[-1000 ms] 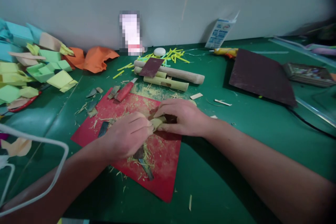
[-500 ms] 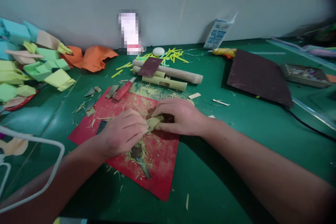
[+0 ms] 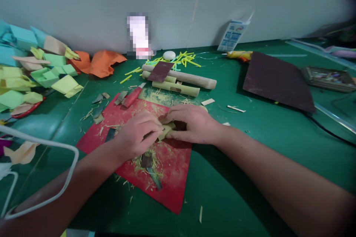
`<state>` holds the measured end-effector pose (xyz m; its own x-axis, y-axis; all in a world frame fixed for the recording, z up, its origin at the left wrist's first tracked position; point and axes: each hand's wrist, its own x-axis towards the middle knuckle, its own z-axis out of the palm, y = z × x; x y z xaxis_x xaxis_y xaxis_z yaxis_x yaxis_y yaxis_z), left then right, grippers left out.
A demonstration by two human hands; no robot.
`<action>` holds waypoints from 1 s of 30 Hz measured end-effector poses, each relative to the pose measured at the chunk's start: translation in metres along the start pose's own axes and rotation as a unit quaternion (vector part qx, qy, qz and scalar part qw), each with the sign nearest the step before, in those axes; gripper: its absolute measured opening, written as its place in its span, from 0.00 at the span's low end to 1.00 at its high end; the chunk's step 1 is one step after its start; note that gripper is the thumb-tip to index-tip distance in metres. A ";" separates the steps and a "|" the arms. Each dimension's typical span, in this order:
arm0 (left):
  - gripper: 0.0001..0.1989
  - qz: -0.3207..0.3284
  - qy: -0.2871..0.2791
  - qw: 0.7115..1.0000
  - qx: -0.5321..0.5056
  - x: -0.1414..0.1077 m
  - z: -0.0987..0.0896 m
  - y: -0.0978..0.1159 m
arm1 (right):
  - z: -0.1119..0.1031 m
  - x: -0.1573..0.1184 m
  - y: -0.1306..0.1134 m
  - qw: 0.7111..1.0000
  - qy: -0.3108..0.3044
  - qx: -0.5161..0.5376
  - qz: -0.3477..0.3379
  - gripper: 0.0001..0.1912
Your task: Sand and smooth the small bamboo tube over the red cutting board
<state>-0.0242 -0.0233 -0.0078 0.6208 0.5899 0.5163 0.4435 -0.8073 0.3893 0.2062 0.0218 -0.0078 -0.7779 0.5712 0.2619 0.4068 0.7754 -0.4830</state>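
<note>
Over the red sheet (image 3: 174, 177), my right hand (image 3: 194, 123) is closed around a short pale-green piece of bamboo (image 3: 166, 132), its thumb in front and its fingers behind. My left hand (image 3: 139, 133) has its fingers pinched together at the left end of the bamboo piece. What lies between those fingertips is hidden. Yellowish dust and shavings cover the sheet, with dark strips of bamboo skin (image 3: 147, 160) just below my left hand. A red-handled knife (image 3: 133, 97) rests near the sheet's upper edge.
Bamboo tubes (image 3: 191, 80) lie behind my hands, a brown sandpaper square (image 3: 160, 72) on top. A larger dark brown sheet (image 3: 278, 81) is at right, beside a small box (image 3: 329, 78). Folded coloured papers (image 3: 41, 68) fill the left. A white wire frame (image 3: 71, 177) crosses my left forearm.
My left hand has shifted slightly, its fingers lifting and opening a gap above the thumb at the bamboo piece. My right hand keeps its hold. The whole view has moved a little.
</note>
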 end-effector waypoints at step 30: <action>0.04 -0.361 0.005 0.911 -0.197 0.014 -0.012 0.007 | 0.000 0.000 -0.003 1.000 -0.002 -0.006 0.016 0.11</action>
<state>-0.0202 -0.0210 0.0111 0.2516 0.9676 0.0225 0.4659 -0.1415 0.8734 0.2053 0.0196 -0.0063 -0.7658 0.5951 0.2439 0.4372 0.7598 -0.4812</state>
